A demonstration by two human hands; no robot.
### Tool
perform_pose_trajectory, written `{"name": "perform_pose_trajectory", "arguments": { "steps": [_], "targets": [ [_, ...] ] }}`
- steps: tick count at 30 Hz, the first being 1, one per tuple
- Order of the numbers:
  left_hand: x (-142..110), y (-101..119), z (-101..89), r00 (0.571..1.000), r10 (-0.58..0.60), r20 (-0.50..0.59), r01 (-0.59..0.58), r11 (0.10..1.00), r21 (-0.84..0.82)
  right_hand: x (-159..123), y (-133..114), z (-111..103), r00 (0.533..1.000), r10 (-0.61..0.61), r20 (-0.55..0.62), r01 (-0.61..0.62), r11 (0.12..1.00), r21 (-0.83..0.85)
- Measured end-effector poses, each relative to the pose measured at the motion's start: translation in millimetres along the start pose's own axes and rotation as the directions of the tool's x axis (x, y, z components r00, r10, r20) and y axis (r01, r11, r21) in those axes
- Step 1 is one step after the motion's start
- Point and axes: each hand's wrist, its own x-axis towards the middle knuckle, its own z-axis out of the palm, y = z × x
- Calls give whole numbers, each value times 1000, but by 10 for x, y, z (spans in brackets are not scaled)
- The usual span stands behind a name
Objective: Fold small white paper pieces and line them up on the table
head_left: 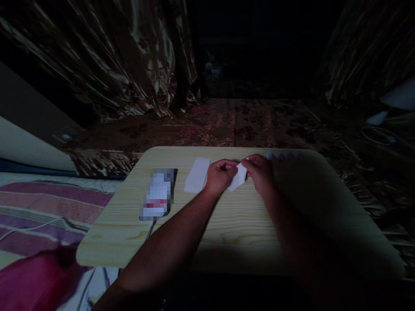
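- Paper: one white folded-looking piece, held tilted between both hands above the far half of the desk, right of centre.
- Left hand: fingers gripping the paper at its upper left side; I see thumb and forefinger close together there.
- Right hand: fingers pinching the paper's upper right corner. Exact fingertip contact is too dim for me to certify.
- White stack: flat on the desk, just left of my left hand, its edges slightly uneven.
- Phone: lying further left, its face pixelated; a white cable runs from its near end.
- Small pale objects: in a row along the far edge, beyond my right hand; I cannot identify them.
- Surroundings: striped bedding to the left, patterned curtain behind; lighting poor.
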Motion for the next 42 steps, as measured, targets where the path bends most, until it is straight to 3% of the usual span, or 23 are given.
{"name": "perform_pose_trajectory", "arguments": {
  "steps": [16, 24, 26, 32, 42],
  "targets": [
    [3, -4, -8, 1000, 8, 23, -8, 1000, 2, 11, 33, -29, 994, -74, -74, 68, 994, -81],
    [8, 4, -19, 1000, -12, -18, 13, 999, 49, 111, 30, -128, 976, -57, -208, 66, 997, 36],
    [13, -2, -22, 999, -4, -31, 6, 999, 49, 107, 28, -124, 983, -35, -179, 41, 999, 30],
    [22, -14, -29, 999, 12, -50, -12, 1000, 4, 32, 52, -37, 998, 22, 63, -20, 999, -39],
    [21, 15, -12, 998, -12, -66, 12, 1000, 2, 37, 78, -61, 999, -21, 25, 26, 979, -202]
  ]
}}
